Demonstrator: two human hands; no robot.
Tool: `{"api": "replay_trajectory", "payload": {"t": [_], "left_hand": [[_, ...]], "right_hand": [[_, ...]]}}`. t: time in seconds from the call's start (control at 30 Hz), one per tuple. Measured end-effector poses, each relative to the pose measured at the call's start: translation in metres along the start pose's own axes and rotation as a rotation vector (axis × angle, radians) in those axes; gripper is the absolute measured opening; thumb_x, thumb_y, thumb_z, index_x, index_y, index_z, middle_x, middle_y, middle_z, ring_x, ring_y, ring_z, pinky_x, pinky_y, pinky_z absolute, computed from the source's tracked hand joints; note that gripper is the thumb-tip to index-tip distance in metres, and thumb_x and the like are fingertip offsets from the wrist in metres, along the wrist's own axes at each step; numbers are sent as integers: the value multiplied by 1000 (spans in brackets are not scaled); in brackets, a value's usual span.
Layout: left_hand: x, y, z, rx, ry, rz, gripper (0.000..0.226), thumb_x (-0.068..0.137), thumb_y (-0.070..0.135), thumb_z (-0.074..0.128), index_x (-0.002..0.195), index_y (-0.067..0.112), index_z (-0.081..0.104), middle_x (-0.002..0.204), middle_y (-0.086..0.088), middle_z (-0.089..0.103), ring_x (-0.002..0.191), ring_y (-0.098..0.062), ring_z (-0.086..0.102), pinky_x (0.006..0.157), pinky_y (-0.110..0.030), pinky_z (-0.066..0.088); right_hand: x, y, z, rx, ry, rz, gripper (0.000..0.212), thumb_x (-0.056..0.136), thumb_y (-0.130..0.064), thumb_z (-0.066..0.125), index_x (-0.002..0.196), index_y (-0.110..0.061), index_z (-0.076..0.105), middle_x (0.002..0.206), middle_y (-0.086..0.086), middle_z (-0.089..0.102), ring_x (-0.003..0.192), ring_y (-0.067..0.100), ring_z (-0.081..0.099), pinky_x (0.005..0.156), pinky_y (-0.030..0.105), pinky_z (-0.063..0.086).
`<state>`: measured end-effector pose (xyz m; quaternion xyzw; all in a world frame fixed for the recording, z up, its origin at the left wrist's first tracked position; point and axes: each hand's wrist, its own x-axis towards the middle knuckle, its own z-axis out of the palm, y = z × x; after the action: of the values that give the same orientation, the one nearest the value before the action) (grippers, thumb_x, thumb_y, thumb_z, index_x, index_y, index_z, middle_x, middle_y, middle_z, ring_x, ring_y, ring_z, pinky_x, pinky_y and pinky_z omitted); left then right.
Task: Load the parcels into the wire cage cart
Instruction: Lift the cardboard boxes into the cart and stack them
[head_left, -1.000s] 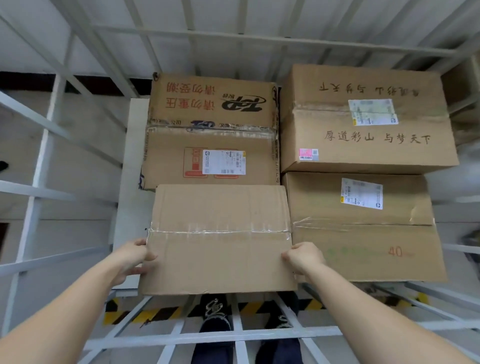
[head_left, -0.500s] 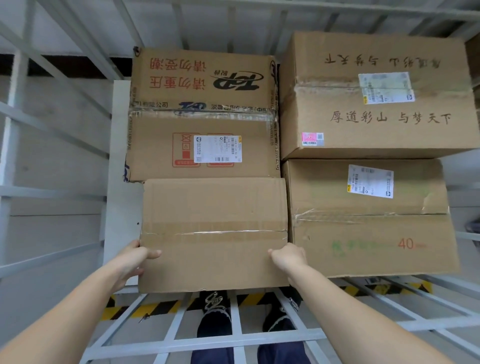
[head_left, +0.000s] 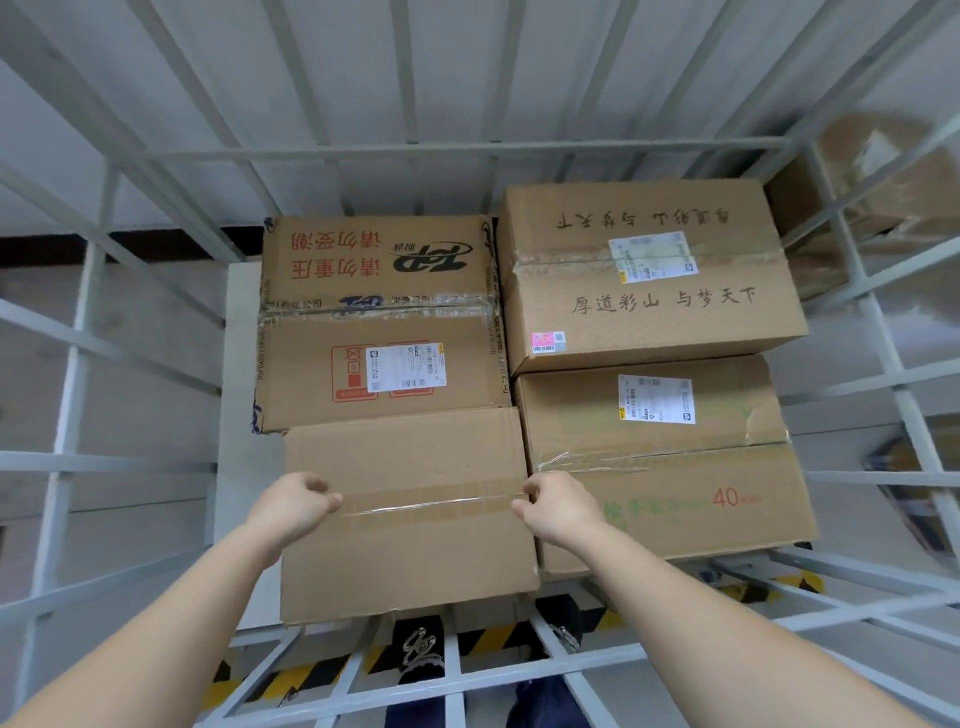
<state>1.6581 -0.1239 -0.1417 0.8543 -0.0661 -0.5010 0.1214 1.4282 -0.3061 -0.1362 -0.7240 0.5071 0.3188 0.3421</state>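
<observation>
A plain brown parcel (head_left: 410, 551) with a clear tape seam lies at the front left inside the white wire cage cart (head_left: 467, 149). It touches a printed parcel (head_left: 379, 322) behind it and a parcel marked 40 (head_left: 670, 499) on its right. A fourth parcel (head_left: 649, 306) with dark lettering sits at the back right. My left hand (head_left: 293, 506) is over the plain parcel's left edge and my right hand (head_left: 561, 506) over its right edge. Both have loosely curled fingers and grip nothing that I can see.
Cage bars rise on the left, back and right, and the front rail (head_left: 457, 670) runs low across the view. More cardboard boxes (head_left: 883, 176) stand outside the cage on the right. Yellow-black floor tape (head_left: 306, 675) and my shoes (head_left: 421, 649) show below the rail.
The plain parcel went deeper into the cage and now rests against the printed parcel. Both hands slid from its near side edges up to the tape seam and loosened their hold.
</observation>
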Motion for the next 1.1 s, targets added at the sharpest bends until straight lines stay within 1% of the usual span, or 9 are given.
{"api": "replay_trajectory", "payload": {"t": [0.1,0.27,0.4,0.53,0.6,0.77,0.87,1.0,1.1], "left_hand": [[-28,24,-14,114,31,96,25,92,26,62,112,13,64,120,-6,64,110,-24,57,94,-35,46],[-86,74,-36,377,97,262,35,91,33,58,123,18,60,124,0,63,113,-20,58,94,-29,46],[-137,117,-46,620,196,428,35,88,39,54,122,28,58,121,4,63,104,-19,60,89,-34,53],[-195,169,-46,782,296,616,27,90,34,48,113,26,58,115,5,63,97,-19,59,80,-30,52],[-225,197,-43,843,345,716,19,92,32,47,106,23,55,114,4,61,100,-21,58,77,-29,48],[-302,260,-20,877,431,885,20,90,32,48,107,25,57,109,6,63,101,-20,60,71,-28,47],[-347,295,9,908,465,978,21,91,31,49,109,25,58,114,6,64,100,-19,60,73,-28,49],[-411,345,58,902,514,1100,21,92,33,49,107,24,61,104,10,64,86,-14,57,72,-29,52],[-460,383,105,878,548,1177,22,90,35,50,106,25,62,106,8,66,95,-17,61,76,-30,53]], "right_hand": [[-27,-2,-29,-17,30,-26,38,95,-36,53,127,-18,60,132,3,60,123,24,54,97,33,46],[-83,-1,-78,-47,114,-76,36,92,-37,54,120,-18,65,128,4,61,118,26,56,96,35,48],[-135,5,-120,-85,203,-133,41,93,-39,53,130,-21,59,135,3,56,125,25,51,97,36,46],[-186,22,-162,-109,337,-174,41,96,-38,51,133,-22,56,137,3,52,128,23,47,100,34,42],[-209,36,-183,-95,409,-177,41,95,-41,51,132,-22,57,135,2,53,127,22,47,101,34,42],[-267,90,-232,-54,590,-170,39,94,-43,52,125,-22,61,125,1,60,119,23,52,96,36,47],[-300,137,-259,25,674,-169,39,94,-43,53,126,-24,61,126,0,63,116,21,57,95,35,49],[-350,215,-292,77,797,-169,38,94,-42,55,127,-24,62,123,-1,64,114,20,58,93,36,50],[-386,282,-316,83,882,-158,35,94,-40,55,122,-23,65,116,-1,66,105,19,61,83,33,52]]}}
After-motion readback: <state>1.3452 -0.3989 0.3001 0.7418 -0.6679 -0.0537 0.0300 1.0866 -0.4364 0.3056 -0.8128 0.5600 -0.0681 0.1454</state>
